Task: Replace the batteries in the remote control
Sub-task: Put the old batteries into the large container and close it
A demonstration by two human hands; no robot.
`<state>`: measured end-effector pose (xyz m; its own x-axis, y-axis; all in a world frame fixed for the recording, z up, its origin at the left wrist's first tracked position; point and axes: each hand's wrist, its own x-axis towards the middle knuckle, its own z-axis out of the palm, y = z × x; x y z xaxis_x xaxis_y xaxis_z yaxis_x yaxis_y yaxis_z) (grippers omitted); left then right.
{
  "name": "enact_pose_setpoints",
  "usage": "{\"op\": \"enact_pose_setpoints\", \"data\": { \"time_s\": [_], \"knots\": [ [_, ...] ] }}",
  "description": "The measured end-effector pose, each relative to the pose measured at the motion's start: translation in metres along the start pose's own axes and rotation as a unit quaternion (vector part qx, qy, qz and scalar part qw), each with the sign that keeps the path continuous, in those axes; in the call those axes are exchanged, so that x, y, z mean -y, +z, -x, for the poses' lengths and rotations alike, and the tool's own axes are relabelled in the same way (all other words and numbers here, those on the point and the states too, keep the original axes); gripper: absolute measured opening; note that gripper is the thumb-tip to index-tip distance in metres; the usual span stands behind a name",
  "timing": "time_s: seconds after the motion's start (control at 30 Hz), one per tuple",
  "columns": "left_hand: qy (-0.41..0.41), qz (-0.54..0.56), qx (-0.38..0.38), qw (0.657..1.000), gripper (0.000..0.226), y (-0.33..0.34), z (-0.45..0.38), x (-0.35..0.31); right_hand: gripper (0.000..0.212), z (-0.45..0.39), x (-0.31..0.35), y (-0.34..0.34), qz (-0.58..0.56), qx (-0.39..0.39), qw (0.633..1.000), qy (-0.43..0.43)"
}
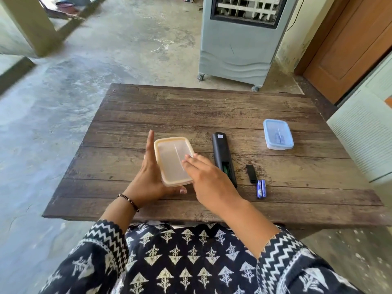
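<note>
A black remote (220, 151) lies face down on the wooden table (191, 111), its battery compartment open at the near end. Its black cover (251, 174) lies to the right, with two blue batteries (261, 188) side by side just beyond it. My left hand (148, 177) holds a translucent box with an orange lid (171, 158), fingers straight along its left side and thumb wrapped under its near end. My right hand (203, 175) rests flat on the lid's near right corner. What the box contains cannot be seen.
A blue-lidded plastic box (278, 134) with batteries inside sits at the table's right rear. A grey air cooler (239, 39) stands on the floor behind the table. A brown door (350, 45) is at the far right.
</note>
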<state>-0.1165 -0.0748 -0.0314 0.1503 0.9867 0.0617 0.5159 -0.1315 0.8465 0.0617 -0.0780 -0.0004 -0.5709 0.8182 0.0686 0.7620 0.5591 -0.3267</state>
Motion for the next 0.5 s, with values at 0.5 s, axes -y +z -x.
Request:
{"op": "enact_pose_setpoints", "data": {
  "time_s": [0.5],
  "knots": [
    [-0.017, -0.035, -0.059, 0.998, 0.142, 0.008, 0.002, 0.0, 0.039, -0.024, -0.007, -0.041, 0.094, 0.128, 0.987, -0.033]
  ]
}}
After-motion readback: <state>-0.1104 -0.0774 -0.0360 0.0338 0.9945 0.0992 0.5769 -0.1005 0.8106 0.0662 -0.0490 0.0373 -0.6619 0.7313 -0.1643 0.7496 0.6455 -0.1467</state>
